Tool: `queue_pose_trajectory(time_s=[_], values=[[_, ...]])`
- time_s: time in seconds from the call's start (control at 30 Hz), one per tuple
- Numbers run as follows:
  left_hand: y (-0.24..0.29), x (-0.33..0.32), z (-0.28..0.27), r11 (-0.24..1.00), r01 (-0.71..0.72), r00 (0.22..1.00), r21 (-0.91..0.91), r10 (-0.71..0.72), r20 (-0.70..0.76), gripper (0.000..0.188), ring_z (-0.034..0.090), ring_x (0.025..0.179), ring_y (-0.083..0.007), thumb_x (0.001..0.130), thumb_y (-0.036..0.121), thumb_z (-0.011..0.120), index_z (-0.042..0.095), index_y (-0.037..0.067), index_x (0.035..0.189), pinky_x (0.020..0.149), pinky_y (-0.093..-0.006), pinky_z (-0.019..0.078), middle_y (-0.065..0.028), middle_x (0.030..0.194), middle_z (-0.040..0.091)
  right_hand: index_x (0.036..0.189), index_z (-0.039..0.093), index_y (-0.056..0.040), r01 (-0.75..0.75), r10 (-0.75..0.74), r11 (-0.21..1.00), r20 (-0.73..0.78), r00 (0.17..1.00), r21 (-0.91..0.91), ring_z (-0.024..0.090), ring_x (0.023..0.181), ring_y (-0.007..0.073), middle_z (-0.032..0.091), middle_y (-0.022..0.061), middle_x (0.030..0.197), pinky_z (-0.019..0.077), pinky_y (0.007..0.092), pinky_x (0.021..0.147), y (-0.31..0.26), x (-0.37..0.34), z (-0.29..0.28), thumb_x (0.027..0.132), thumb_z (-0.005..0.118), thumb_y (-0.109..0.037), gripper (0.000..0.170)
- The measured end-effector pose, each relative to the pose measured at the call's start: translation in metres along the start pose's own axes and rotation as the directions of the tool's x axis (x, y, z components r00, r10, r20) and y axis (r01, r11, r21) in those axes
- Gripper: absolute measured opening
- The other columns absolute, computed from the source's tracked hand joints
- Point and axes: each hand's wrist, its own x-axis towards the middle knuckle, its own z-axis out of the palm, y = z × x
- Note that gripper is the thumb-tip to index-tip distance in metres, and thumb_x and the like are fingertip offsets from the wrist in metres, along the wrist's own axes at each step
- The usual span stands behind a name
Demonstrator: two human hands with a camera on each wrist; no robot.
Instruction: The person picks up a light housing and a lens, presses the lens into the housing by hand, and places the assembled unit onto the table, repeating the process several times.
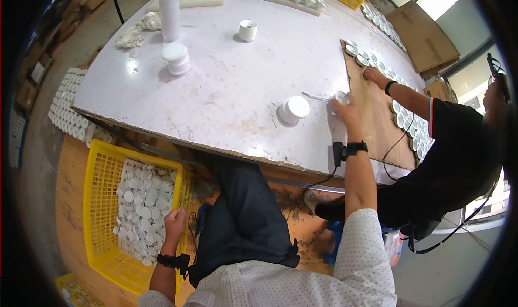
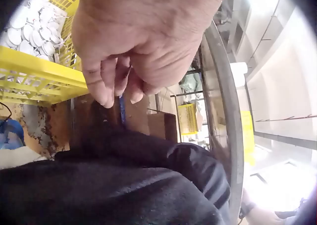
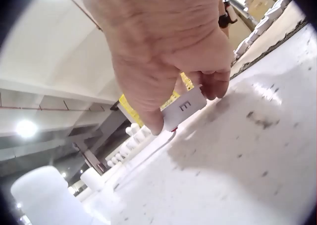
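Note:
The right hand grips a small white round piece at the table edge of the cardboard; in the right wrist view the fingers and thumb of that hand hold the white piece, which bears a dark mark, just over the tabletop. A thin stick lies beside it. Left of the hand stands a short white stack. The left hand, loosely curled and holding nothing, hangs by the yellow basket of white discs; the left wrist view shows this hand with fingers bent down.
White cylinders and a taller one stand at the table's left, with a white cup stack farther right. Trays of cups line the back. Another person's hand reaches onto the cardboard, where rows of white cups stand.

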Motion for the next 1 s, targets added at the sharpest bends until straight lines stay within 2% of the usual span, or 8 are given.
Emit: queue_pose_trajectory(time_s=[0.17,0.33,0.4,0.57,0.63,0.73,0.87,1.0], values=[[0.078,-0.013,0.027,0.993,-0.098,0.967,-0.059,0.109,0.229,0.020,0.061,0.082,-0.0133,0.087,0.010,0.053,0.059,-0.004,0.100,0.065,-0.0225,0.0481,-0.0112,0.093,0.064,0.115,0.050,0.0010,0.313,-0.379,0.910,-0.242,0.893,-0.270,0.053,0.099,0.0330,0.055,0.0203,0.106,0.0422,0.0367,0.086,0.042,-0.037,-0.052,0.064,0.073,-0.030,0.064],[0.152,-0.029,0.073,0.914,-0.187,0.812,-0.360,0.350,0.467,0.032,0.057,0.101,-0.0193,0.081,-0.001,0.057,0.052,-0.002,0.113,0.078,-0.0258,0.0477,-0.0140,0.112,0.057,0.119,0.045,0.0001,0.510,-0.511,0.860,-0.009,0.860,-0.027,0.052,0.100,0.0299,0.052,0.0179,0.111,0.0421,0.0363,0.086,0.018,-0.122,-0.065,0.061,0.076,-0.012,0.067],[0.177,-0.037,0.092,0.909,-0.145,0.713,-0.392,0.370,0.595,0.054,0.047,0.115,-0.0211,0.076,-0.008,0.055,0.036,-0.002,0.126,0.089,-0.0283,0.0418,-0.0167,0.132,0.039,0.122,0.044,-0.0022,0.747,-0.760,0.649,0.075,0.646,0.140,0.051,0.102,0.0272,0.050,0.0142,0.114,0.0412,0.0361,0.088,-0.005,-0.165,-0.048,0.057,0.079,-0.008,0.074],[0.183,-0.043,0.124,0.867,-0.102,0.620,-0.487,0.438,0.651,0.070,0.034,0.124,-0.0207,0.075,-0.004,0.059,0.021,0.002,0.134,0.093,-0.0322,0.0388,-0.0165,0.134,0.033,0.123,0.045,-0.0036,0.758,-0.862,0.481,0.395,0.318,0.440,0.049,0.102,0.0322,0.050,0.0148,0.120,0.0407,0.0378,0.087,-0.064,-0.241,-0.011,0.049,0.081,-0.015,0.083],[0.177,-0.045,0.118,0.840,-0.328,0.641,-0.432,0.534,0.552,0.069,0.051,0.106,-0.0180,0.075,-0.004,0.060,0.024,0.002,0.133,0.078,-0.0289,0.0469,-0.0136,0.121,0.046,0.123,0.045,-0.0042,0.713,-0.838,0.504,0.474,0.269,0.487,0.048,0.102,0.0330,0.049,0.0153,0.120,0.0401,0.0386,0.088,-0.073,-0.253,-0.002,0.052,0.081,-0.018,0.081],[0.173,-0.051,0.101,0.902,0.045,0.760,-0.430,0.248,0.600,0.065,0.052,0.060,-0.0080,0.072,-0.005,0.061,0.032,0.002,0.129,0.047,-0.0205,0.0422,-0.0062,0.092,0.056,0.123,0.046,-0.0051,0.680,-0.860,0.485,0.443,0.255,0.550,0.048,0.102,0.0328,0.048,0.0155,0.122,0.0398,0.0380,0.089,-0.079,-0.243,0.002,0.053,0.081,-0.020,0.080],[0.158,-0.050,0.086,0.870,0.125,0.761,-0.478,0.225,0.609,0.063,0.056,0.072,-0.0108,0.068,-0.008,0.058,0.035,0.001,0.126,0.056,-0.0225,0.0467,-0.0072,0.099,0.056,0.110,0.051,0.0005,0.457,-0.540,0.810,0.163,0.826,0.367,0.054,0.078,0.0149,0.055,0.0091,0.090,0.0460,0.0274,0.064,-0.066,-0.165,0.018,0.066,0.075,-0.020,0.054],[0.152,-0.055,0.090,0.919,0.035,0.804,-0.393,0.208,0.558,0.063,0.056,0.088,-0.0131,0.067,-0.006,0.060,0.037,0.001,0.125,0.068,-0.0241,0.0485,-0.0077,0.105,0.054,0.104,0.053,0.0051,0.103,-0.150,0.895,0.077,0.986,0.434,0.052,0.066,0.0123,0.052,0.0056,0.076,0.0450,0.0250,0.055,-0.068,-0.102,0.028,0.068,0.074,-0.023,0.050]])
